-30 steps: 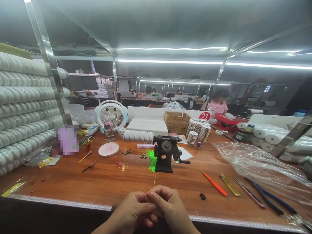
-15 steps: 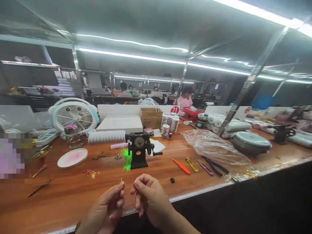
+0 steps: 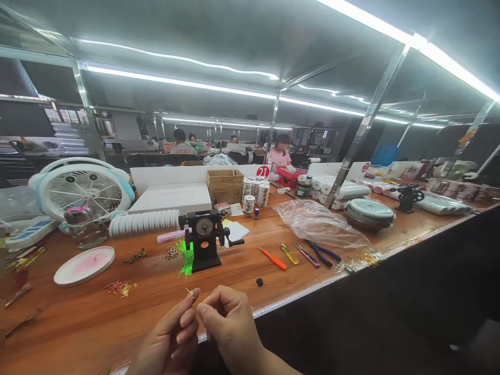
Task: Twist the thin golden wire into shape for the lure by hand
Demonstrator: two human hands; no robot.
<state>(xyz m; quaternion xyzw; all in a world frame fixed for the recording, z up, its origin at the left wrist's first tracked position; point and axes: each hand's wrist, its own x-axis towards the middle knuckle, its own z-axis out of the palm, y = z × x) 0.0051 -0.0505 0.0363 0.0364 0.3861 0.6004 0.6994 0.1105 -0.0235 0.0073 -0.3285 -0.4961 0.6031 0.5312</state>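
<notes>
A thin, short green strand (image 3: 189, 292) pinched in a person's left hand (image 3: 174, 328), near the front edge of a brown wood-grain table (image 3: 82, 323).
The strand's tip pokes up between thumb and forefinger; just beside it, the right hand (image 3: 234, 323) has its fingertips drawn together, though whether they grip anything cannot be told. Beyond stands a black metal hand-cranked machine (image 3: 205, 247), bright green strands (image 3: 186, 259) bunched against its base.
</notes>
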